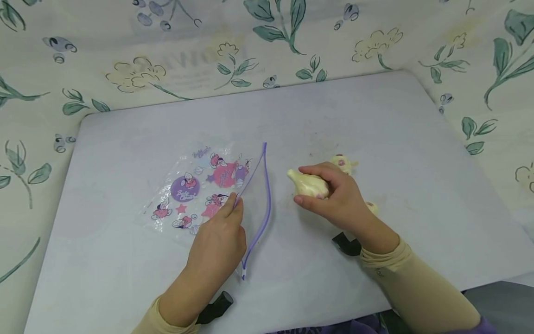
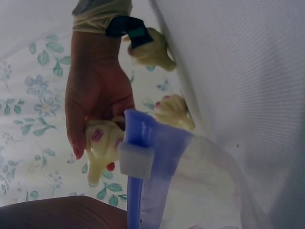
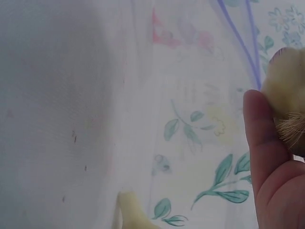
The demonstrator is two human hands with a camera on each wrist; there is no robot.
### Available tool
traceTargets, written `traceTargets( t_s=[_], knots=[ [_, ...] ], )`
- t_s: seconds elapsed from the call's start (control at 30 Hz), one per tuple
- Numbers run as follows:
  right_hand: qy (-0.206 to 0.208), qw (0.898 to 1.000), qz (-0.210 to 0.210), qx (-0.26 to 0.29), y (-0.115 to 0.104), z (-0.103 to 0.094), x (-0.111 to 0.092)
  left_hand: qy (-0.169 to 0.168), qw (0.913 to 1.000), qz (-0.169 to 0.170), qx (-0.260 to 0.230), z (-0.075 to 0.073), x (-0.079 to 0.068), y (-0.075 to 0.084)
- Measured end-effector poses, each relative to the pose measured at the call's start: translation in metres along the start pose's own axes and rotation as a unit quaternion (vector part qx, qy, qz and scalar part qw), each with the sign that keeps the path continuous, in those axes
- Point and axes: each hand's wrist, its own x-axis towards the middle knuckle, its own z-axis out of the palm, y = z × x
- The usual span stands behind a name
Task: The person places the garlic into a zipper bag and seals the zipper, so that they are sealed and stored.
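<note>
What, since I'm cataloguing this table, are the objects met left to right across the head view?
Printed zip bag, held garlic bulb, garlic bulb beyond the right hand, mostly hidden garlic bulb.

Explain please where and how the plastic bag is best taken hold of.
I would pinch the plastic bag by the purple strip along its mouth, on the left edge, coming from the left, where the left hand is. The strip looks firmer than the thin clear film, and its two sides bow apart, so this approach should leave the opening free.
</note>
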Motion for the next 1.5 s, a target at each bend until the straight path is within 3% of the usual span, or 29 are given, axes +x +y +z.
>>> traceTargets(
  t_s=[0.37, 1.5],
  knots=[
    [0.003, 1.0, -0.02, -0.003, 0.0021, 0.0009, -0.0006, 0.0, 1.0, 0.003, -0.003, 0.0002, 0.0002, -0.0002],
    [0.005, 1.0, -0.025, -0.016, 0.0029, 0.0002, -0.0015, 0.0, 1.0, -0.002, 0.008, 0.0025, 0.0, 0.0009]
  ],
)
